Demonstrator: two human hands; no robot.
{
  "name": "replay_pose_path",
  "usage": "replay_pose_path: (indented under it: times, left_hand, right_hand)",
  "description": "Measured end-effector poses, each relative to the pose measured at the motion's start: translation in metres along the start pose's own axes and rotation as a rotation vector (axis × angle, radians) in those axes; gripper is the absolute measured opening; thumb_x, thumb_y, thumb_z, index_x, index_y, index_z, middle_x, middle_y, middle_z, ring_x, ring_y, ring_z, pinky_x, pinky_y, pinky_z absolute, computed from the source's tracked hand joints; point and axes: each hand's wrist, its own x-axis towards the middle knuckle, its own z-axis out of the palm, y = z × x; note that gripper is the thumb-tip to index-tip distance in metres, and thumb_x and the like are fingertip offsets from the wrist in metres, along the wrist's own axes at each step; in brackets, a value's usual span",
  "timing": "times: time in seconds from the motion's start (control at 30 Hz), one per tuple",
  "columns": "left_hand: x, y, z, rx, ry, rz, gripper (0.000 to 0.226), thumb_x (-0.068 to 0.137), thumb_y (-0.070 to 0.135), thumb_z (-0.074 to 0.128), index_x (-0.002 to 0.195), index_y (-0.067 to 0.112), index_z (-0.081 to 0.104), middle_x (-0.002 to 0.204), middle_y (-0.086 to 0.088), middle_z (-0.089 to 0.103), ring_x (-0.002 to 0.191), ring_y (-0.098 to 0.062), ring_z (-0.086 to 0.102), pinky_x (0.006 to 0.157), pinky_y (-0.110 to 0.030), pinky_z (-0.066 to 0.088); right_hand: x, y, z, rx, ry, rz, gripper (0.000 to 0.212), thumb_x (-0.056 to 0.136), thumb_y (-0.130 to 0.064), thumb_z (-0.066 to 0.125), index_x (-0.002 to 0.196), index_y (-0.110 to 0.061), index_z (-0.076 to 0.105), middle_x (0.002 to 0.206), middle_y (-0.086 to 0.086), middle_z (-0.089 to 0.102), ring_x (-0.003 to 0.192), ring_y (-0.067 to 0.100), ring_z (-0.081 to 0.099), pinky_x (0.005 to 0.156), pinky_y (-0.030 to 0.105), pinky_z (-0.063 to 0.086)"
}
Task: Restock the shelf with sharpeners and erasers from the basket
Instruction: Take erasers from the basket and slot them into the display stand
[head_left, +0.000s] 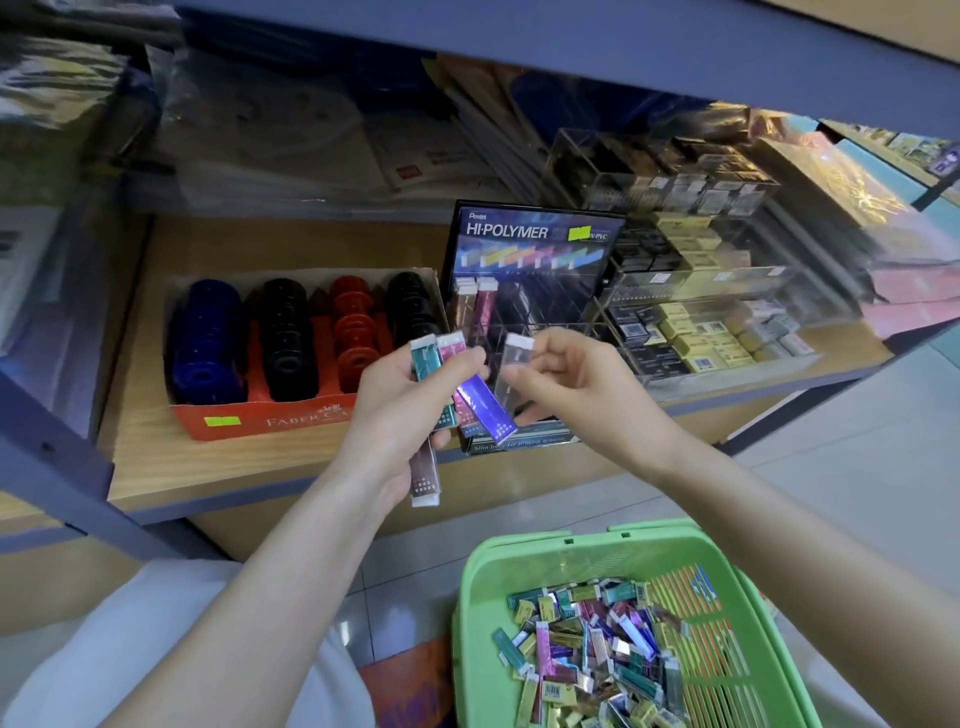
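Left hand (410, 410) clenched around a fanned bundle of slim foil-sleeved erasers (485, 410) in teal, pink, violet-blue and brown. It is held directly in front of the black cardboard Hi-Polymer display stand (535, 234), and hides the stand's lower left corner. Right hand (566, 384) pinching a single silver-sleeved slim eraser (511, 364) between thumb and fingers, just right of the bundle and likewise in front of the stand, hiding part of its compartments.

Two upright sleeved erasers (483, 306), one brown and one magenta, occupy the stand's upper left compartments. The other compartments are dark and hard to read.

Immediately left of the stand: a red cardboard tray (260, 418) holding four rows of round plastic sharpeners (285, 338), blue, black, red and black.

Immediately right of the stand: a clear acrylic compartment case (691, 322) packed with small black and yellow boxed erasers.

Behind the stand: plastic-wrapped paper goods (270, 135), blurred.

Below and in front of the stand: a light green slatted plastic basket (519, 545) containing a loose heap of mixed sleeved erasers (592, 644).

The stand rests on a pale wood-grain shelf board (156, 457) in a blue metal frame (52, 452). The frame's upper beam (571, 57) crosses overhead. Pale floor tiles (857, 415) lie to the stand's right.
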Motion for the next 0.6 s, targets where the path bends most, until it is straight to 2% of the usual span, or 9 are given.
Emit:
replay_pose_path:
  times: [0.03, 0.1, 0.23, 0.37, 0.4, 0.47, 0.53, 0.6]
  left_hand:
    - [0.000, 0.000, 0.000, 0.000, 0.013, 0.000, 0.005, 0.085, 0.021, 0.069, 0.084, 0.017, 0.067, 0.075, -0.003, 0.072, 0.053, -0.008, 0.052, 0.036, -0.016, 0.030]
    - [0.000, 0.001, 0.000, -0.003, 0.016, 0.005, 0.005, 0.084, 0.021, 0.069, 0.084, 0.016, 0.067, 0.074, -0.004, 0.070, 0.053, -0.008, 0.051, 0.036, -0.016, 0.030]
    - [-0.002, 0.001, 0.006, 0.004, -0.022, 0.009, 0.007, 0.084, 0.020, 0.070, 0.083, 0.015, 0.065, 0.061, 0.000, 0.055, 0.045, -0.007, 0.042, 0.035, -0.017, 0.028]
    - [-0.001, 0.002, 0.016, 0.003, -0.063, 0.007, 0.009, 0.084, 0.021, 0.069, 0.079, 0.015, 0.064, 0.060, -0.001, 0.054, 0.045, -0.008, 0.041, 0.035, -0.017, 0.028]
    - [0.000, 0.002, 0.019, 0.001, -0.069, 0.008, 0.010, 0.084, 0.021, 0.069, 0.078, 0.016, 0.063, 0.058, 0.000, 0.054, 0.046, -0.008, 0.041, 0.035, -0.017, 0.028]
    - [0.001, 0.003, 0.024, -0.003, -0.074, 0.008, 0.011, 0.084, 0.022, 0.070, 0.078, 0.016, 0.062, 0.056, 0.001, 0.055, 0.047, -0.008, 0.043, 0.034, -0.017, 0.028]
    - [0.003, 0.003, 0.029, -0.005, -0.073, 0.006, 0.012, 0.084, 0.023, 0.070, 0.079, 0.015, 0.063, 0.059, -0.002, 0.055, 0.047, -0.008, 0.043, 0.034, -0.017, 0.028]
    - [0.005, 0.004, 0.033, -0.015, -0.072, 0.008, 0.012, 0.084, 0.024, 0.070, 0.079, 0.016, 0.063, 0.060, -0.002, 0.054, 0.046, -0.008, 0.042, 0.034, -0.016, 0.028]
  right_hand:
    - [-0.002, 0.000, -0.005, 0.022, 0.028, 0.003, 0.009, 0.090, -0.004, 0.059, 0.088, -0.010, 0.052, 0.084, 0.019, 0.066, 0.071, 0.017, 0.068, 0.066, 0.027, 0.056]
    - [-0.006, 0.000, -0.018, 0.023, 0.091, -0.012, 0.015, 0.089, -0.001, 0.059, 0.092, -0.012, 0.048, 0.083, 0.011, 0.066, 0.074, 0.015, 0.069, 0.069, 0.027, 0.057]
    - [-0.006, -0.001, -0.057, -0.134, 0.280, -0.063, 0.011, 0.091, -0.006, 0.059, 0.099, -0.014, 0.057, 0.084, 0.001, 0.066, 0.071, 0.004, 0.065, 0.067, 0.022, 0.056]
    - [0.004, 0.009, -0.099, -0.302, 0.533, -0.081, 0.006, 0.090, -0.015, 0.063, 0.089, -0.021, 0.062, 0.082, -0.001, 0.066, 0.074, 0.014, 0.067, 0.076, 0.035, 0.057]
    - [0.007, 0.013, -0.107, -0.345, 0.570, -0.071, 0.003, 0.089, -0.017, 0.065, 0.090, -0.019, 0.062, 0.080, -0.001, 0.066, 0.074, 0.016, 0.066, 0.076, 0.037, 0.057]
    - [0.014, 0.018, -0.118, -0.398, 0.619, -0.053, 0.013, 0.086, -0.017, 0.069, 0.093, -0.010, 0.062, 0.078, 0.001, 0.062, 0.071, 0.016, 0.063, 0.074, 0.034, 0.056]
    - [0.023, 0.019, -0.119, -0.424, 0.628, -0.080, 0.015, 0.083, -0.017, 0.072, 0.090, -0.011, 0.060, 0.078, 0.000, 0.061, 0.073, 0.018, 0.063, 0.073, 0.033, 0.056]
    - [0.035, 0.019, -0.113, -0.476, 0.591, -0.133, 0.014, 0.084, -0.017, 0.071, 0.090, -0.013, 0.060, 0.077, -0.004, 0.061, 0.074, 0.014, 0.062, 0.069, 0.021, 0.052]
